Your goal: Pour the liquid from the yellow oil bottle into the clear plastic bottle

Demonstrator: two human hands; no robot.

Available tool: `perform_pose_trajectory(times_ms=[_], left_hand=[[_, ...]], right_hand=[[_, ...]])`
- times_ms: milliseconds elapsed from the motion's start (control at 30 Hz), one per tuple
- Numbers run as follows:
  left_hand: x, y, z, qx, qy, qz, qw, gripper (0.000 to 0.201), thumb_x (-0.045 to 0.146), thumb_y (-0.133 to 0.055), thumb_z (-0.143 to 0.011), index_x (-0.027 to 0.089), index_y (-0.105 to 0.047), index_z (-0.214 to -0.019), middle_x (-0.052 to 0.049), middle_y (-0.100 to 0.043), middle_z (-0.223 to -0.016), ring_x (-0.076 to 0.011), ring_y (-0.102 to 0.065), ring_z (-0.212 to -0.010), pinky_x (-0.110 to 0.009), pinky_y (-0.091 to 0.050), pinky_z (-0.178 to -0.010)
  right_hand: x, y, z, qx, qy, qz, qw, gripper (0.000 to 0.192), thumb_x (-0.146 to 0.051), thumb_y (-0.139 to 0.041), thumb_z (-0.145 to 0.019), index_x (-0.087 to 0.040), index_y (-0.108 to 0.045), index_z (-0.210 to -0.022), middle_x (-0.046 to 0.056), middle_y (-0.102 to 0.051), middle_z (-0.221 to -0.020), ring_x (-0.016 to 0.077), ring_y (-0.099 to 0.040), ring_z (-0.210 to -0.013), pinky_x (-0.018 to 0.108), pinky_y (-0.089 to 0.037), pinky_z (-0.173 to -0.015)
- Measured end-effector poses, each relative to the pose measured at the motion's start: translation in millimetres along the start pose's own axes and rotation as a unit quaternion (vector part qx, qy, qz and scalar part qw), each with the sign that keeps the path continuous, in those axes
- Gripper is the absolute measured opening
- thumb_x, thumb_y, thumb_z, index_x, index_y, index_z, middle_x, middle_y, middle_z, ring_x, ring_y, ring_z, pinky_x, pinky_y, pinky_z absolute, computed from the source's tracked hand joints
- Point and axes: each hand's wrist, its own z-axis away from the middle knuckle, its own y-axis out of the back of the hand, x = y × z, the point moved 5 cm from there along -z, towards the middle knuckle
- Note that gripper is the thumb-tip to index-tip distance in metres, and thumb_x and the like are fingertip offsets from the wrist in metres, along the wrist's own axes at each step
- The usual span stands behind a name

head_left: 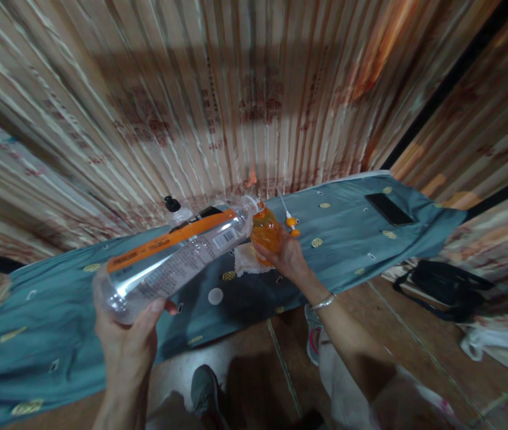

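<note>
A large clear plastic bottle (pixel 182 257) with an orange and silver label lies tilted across the view. My left hand (pixel 131 337) is wrapped round its base. Its mouth meets the top of a smaller orange bottle (pixel 265 233). My right hand (pixel 287 257) is closed round that orange bottle, just above a whitish cloth (pixel 247 263). An orange pump head (pixel 292 226) with a clear tube lies to the right of my right hand. Below the large bottle sits a round white cap (pixel 215 296). Whether liquid is flowing between the bottles I cannot tell.
Teal patterned cloth (pixel 57 310) covers the long table. A bottle with a black top (pixel 172 204) stands behind the large bottle. A black phone (pixel 389 209) lies at the right end. Striped curtains (pixel 254 89) hang behind. A black bag (pixel 444 286) is on the right.
</note>
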Motion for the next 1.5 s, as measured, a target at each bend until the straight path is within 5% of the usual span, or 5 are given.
perform_pose_trajectory(times_ms=[733, 1500], left_hand=[[-1.7, 1.6, -1.5, 0.014, -0.006, 0.003, 1.0, 0.071, 0.037, -0.104, -0.054, 0.029, -0.077, -0.12, -0.005, -0.071, -0.116, -0.0164, -0.062, -0.072, -0.023, -0.054, -0.042], [0.4, 1.3, 1.4, 0.007, 0.008, -0.004, 1.0, 0.061, 0.036, -0.101, -0.063, 0.028, -0.076, -0.118, -0.006, -0.068, -0.124, -0.0153, -0.062, -0.075, -0.023, -0.054, -0.046]], right_hand=[[4.4, -2.1, -0.1, -0.001, -0.005, 0.036, 0.999, 0.076, -0.05, -0.084, -0.086, -0.012, -0.059, -0.147, 0.023, -0.083, -0.122, 0.0399, -0.082, -0.111, 0.055, -0.067, -0.098], [1.3, -0.9, -0.2, -0.011, -0.011, 0.01, 1.0, 0.073, -0.047, -0.083, -0.087, -0.011, -0.06, -0.147, 0.026, -0.08, -0.126, 0.0421, -0.08, -0.115, 0.062, -0.065, -0.102]])
